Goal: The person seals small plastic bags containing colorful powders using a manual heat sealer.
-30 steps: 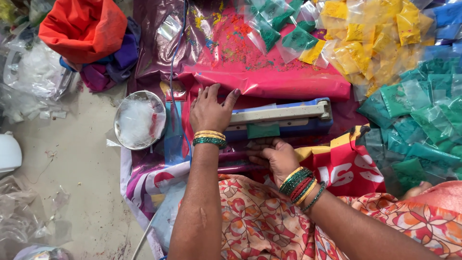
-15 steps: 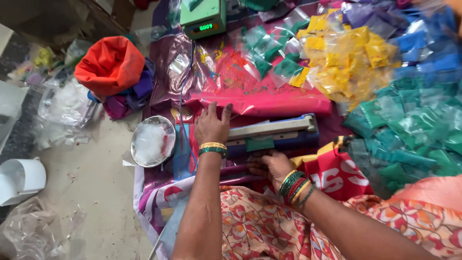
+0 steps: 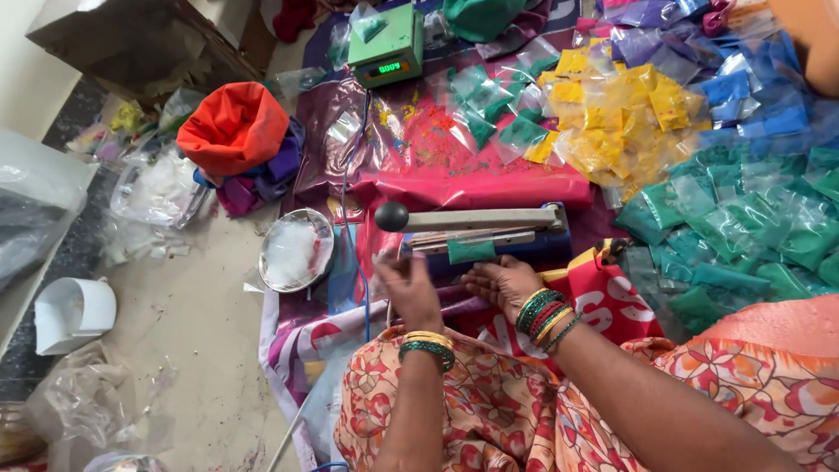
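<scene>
A blue heat sealer (image 3: 524,246) lies across a pink sheet in front of me. Its grey arm (image 3: 476,218), tipped with a black knob (image 3: 391,216), stands raised. A small green powder packet (image 3: 472,252) sits in the jaws. My right hand (image 3: 502,284), with coloured bangles at the wrist, has its fingers curled on the packet's near edge. My left hand (image 3: 406,293) hovers just below the knob end, off the arm, with its fingers apart and nothing in it.
A steel bowl (image 3: 295,250) of white stuff stands left of the sealer. A green scale (image 3: 384,48) is at the back. Heaps of yellow (image 3: 612,114), blue (image 3: 752,87) and green packets (image 3: 743,227) fill the right. An orange bag (image 3: 234,127) and a white tub (image 3: 74,310) are at left.
My left hand has come off the sealer arm and drawn back toward me, and the arm has sprung up. The view has tilted up, showing the scale.
</scene>
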